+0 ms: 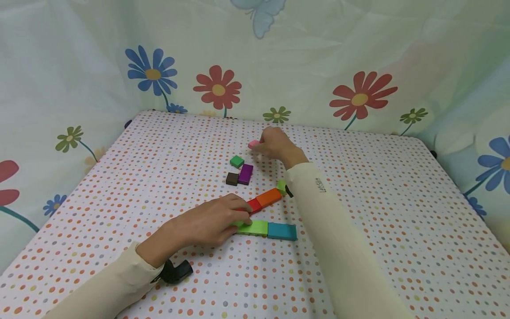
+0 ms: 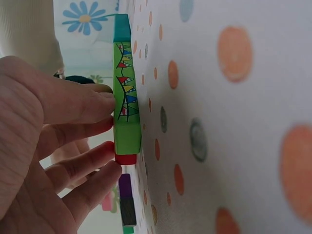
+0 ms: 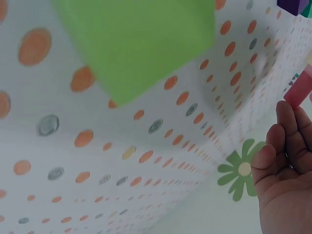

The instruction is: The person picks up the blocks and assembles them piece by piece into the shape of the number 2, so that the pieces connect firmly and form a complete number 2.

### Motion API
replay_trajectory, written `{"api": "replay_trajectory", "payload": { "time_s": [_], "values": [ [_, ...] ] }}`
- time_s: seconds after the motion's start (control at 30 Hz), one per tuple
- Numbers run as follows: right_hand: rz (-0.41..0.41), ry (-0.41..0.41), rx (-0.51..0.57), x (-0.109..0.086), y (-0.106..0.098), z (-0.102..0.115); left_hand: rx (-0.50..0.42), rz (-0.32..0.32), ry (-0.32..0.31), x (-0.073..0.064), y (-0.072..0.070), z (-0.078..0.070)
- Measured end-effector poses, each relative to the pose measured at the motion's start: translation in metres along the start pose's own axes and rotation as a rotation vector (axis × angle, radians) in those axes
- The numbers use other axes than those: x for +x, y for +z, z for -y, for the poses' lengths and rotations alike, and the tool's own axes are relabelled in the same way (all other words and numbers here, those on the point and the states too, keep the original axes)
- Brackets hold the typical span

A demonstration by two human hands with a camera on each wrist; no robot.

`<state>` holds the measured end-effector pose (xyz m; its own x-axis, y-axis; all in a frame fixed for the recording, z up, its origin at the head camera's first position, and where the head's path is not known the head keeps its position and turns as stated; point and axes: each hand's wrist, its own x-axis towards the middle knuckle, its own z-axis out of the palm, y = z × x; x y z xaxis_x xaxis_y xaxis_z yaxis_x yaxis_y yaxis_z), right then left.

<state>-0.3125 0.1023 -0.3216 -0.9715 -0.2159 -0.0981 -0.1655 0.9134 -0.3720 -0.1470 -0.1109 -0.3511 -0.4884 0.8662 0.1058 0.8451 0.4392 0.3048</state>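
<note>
Nearest the head camera: the right sleeve (image 1: 346, 257) and the left sleeve (image 1: 103, 281), both reaching in over the dotted counter (image 1: 418, 248).
Right hand: grasping; the right hand (image 1: 276, 144) pinches the pink block (image 1: 253, 144) at its fingertips.
Pink block, place: far side of the counter, beyond the green block (image 1: 237, 161); it looks raised off the surface, though contact is hard to judge.
Pink block, long axis: slanting away from the fingertips in the right wrist view; the fingers cover much of it from the head, so its exact heading cannot be told.
Left hand: not clenched; the left hand (image 1: 211, 221) rests its fingertips on the light green block (image 1: 256, 227) and at the red block (image 1: 254, 205) behind it.
Light green block: flat, long axis running left to right, end to end with the teal block (image 1: 282, 231); a bunting print shows on its side.
Red and orange row: the red block meets the orange block (image 1: 269, 197), the row slanting away to the right towards the lime block (image 1: 281, 186).
Purple and brown pair: the purple block (image 1: 245, 174) points away from the person, beside the brown block (image 1: 232, 178).
Step in hand: probably handling the pink block while the left hand steadies the nearer pieces.
Next move calls for: seemingly a secure pinch and a path clear of the neighbouring blocks.
</note>
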Motion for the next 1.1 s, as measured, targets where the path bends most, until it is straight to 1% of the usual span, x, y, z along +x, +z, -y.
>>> {"api": "replay_trajectory", "payload": {
  "time_s": [0.33,0.53,0.63,0.8,1.1],
  "values": [
    [-0.010,-0.022,0.002,-0.008,-0.013,-0.015,0.005,-0.007,0.009,0.000,0.000,0.000],
    [-0.003,-0.028,0.004,-0.013,-0.017,-0.024,0.003,-0.005,0.005,0.000,-0.001,-0.001],
    [-0.016,-0.027,0.011,-0.017,-0.018,-0.027,0.003,-0.005,0.003,0.000,-0.001,-0.001],
    [-0.052,-0.017,0.059,-0.024,-0.018,-0.032,0.000,-0.007,0.005,-0.001,-0.001,-0.002],
    [-0.103,-0.014,0.167,-0.028,-0.013,-0.051,-0.002,0.000,0.000,0.000,-0.001,-0.001]
  ]
}}
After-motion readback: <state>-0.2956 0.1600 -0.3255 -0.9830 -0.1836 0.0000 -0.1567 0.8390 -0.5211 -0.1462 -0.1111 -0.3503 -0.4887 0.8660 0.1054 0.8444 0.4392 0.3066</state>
